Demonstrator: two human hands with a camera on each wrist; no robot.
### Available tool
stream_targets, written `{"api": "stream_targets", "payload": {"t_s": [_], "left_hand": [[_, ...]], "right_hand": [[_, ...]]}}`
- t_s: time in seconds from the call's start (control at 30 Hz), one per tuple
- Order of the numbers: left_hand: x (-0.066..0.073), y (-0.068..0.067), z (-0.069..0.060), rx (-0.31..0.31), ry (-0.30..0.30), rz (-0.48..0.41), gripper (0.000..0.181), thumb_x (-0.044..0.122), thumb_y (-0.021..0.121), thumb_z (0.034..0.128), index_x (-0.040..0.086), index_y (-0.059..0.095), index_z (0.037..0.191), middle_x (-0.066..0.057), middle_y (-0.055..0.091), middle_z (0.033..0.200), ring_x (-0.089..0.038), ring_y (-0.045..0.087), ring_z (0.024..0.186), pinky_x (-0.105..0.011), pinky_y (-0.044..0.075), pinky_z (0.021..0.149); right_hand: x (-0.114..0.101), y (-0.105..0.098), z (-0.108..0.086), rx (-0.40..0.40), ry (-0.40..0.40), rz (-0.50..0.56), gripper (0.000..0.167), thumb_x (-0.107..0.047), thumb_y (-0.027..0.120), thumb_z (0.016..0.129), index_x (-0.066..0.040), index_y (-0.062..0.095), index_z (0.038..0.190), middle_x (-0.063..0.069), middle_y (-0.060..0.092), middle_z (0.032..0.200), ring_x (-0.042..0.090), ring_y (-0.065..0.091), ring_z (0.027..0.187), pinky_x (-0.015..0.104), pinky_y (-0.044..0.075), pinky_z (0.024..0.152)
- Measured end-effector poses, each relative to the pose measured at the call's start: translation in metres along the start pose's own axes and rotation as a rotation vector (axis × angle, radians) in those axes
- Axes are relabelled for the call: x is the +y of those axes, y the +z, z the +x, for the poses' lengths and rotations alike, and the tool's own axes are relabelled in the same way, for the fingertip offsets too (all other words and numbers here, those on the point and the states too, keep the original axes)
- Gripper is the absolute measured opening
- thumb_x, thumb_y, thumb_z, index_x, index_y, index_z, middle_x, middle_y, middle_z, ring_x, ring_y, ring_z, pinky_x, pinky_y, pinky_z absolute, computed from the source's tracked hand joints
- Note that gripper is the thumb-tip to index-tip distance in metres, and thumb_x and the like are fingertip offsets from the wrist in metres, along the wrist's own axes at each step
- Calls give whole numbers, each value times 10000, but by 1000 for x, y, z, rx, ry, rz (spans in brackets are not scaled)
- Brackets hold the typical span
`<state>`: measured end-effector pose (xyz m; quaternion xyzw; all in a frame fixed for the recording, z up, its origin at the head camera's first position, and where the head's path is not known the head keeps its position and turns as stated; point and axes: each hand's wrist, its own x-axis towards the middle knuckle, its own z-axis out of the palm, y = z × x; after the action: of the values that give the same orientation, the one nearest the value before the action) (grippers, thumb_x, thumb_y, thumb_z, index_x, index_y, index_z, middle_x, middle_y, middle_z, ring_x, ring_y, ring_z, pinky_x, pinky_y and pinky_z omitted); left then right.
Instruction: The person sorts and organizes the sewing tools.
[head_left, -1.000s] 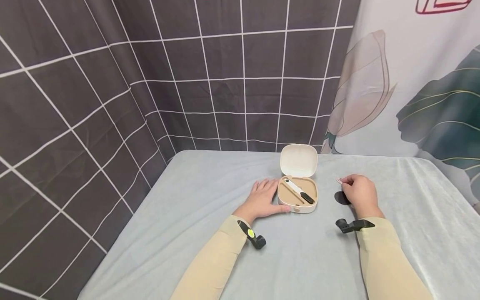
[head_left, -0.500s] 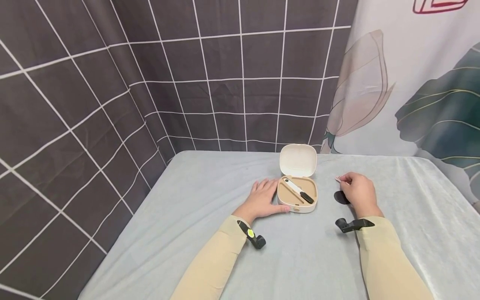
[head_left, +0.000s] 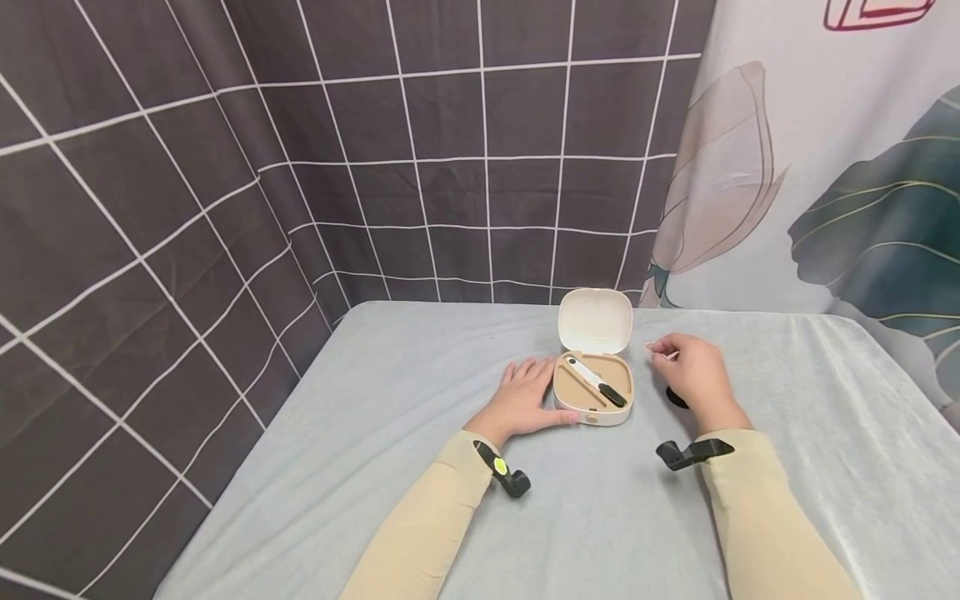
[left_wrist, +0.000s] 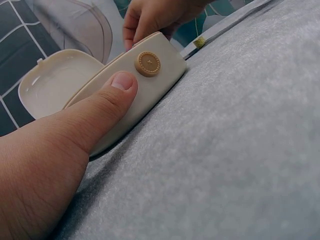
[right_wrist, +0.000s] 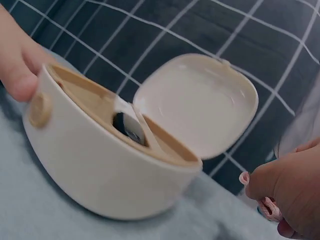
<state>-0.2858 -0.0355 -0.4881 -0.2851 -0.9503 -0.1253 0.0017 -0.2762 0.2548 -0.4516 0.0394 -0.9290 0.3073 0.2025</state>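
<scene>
An open cream box [head_left: 615, 417] with a tan inner tray stands on the cloth, its lid [head_left: 596, 321] tilted up behind. Lying in the tray is a white-and-black tool [head_left: 598, 383]. My left hand [head_left: 521, 402] rests against the box's left side, fingers extended; in the left wrist view its thumb touches the front wall beside a tan button [left_wrist: 148, 64]. To the right of the box, my right hand [head_left: 697, 375] pinches a small pale pink bundle [right_wrist: 270, 209] between thumb and fingers, held apart from the box.
A black disc [head_left: 677, 398] lies on the pale blue cloth [head_left: 592, 508], partly hidden by my right hand. Behind the table hang a dark gridded curtain [head_left: 450, 192] and a white leaf-patterned one [head_left: 750, 287].
My right hand has moved left and slightly away from me, carrying the pink bundle closer to the box. The left hand and the box stay where they were.
</scene>
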Motion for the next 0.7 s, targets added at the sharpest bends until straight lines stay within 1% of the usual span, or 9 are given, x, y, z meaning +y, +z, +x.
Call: {"api": "stream_targets", "payload": {"t_s": [0.1, 0.2, 0.4, 0.57, 0.7], "left_hand": [[0, -1, 0, -6, -3, 0, 1051, 787, 560, 847, 201, 185, 1634, -12, 319, 1638, -252, 227, 1521, -532, 119, 1235], [1, -1, -1, -8, -6, 0, 1053, 789, 559, 846, 204, 179, 1636, -10, 316, 1640, -250, 224, 1521, -533, 116, 1235], [0, 0, 0, -2, -2, 4, 1054, 797, 550, 845, 206, 178, 1636, -10, 321, 1637, -249, 231, 1518, -533, 125, 1234], [-1, 2, 1, 6, 1, -2, 1056, 796, 556, 844, 209, 178, 1636, -11, 328, 1633, -238, 239, 1513, -526, 129, 1234], [-1, 2, 1, 0, -4, 0, 1059, 797, 557, 841, 216, 170, 1637, -1, 320, 1637, -228, 231, 1515, -518, 123, 1236]], "right_hand": [[-11, -1, 1, -14, -26, 5, 119, -67, 651, 872, -22, 742, 936, 152, 715, 854, 302, 629, 767, 412, 471, 678], [-21, -2, 2, -37, -34, 7, 119, -74, 649, 875, -27, 736, 941, 149, 709, 854, 297, 624, 774, 400, 465, 679], [-38, -1, 5, -126, -80, 22, 92, -100, 713, 896, -31, 734, 953, 138, 710, 876, 272, 613, 778, 357, 465, 645], [-47, 5, 5, -171, -129, 25, 68, -101, 729, 893, -39, 744, 917, 114, 711, 861, 245, 614, 753, 345, 473, 637], [-51, 10, 5, -202, -132, 8, 81, -106, 711, 893, -40, 748, 921, 106, 696, 848, 238, 608, 744, 358, 483, 635]]}}
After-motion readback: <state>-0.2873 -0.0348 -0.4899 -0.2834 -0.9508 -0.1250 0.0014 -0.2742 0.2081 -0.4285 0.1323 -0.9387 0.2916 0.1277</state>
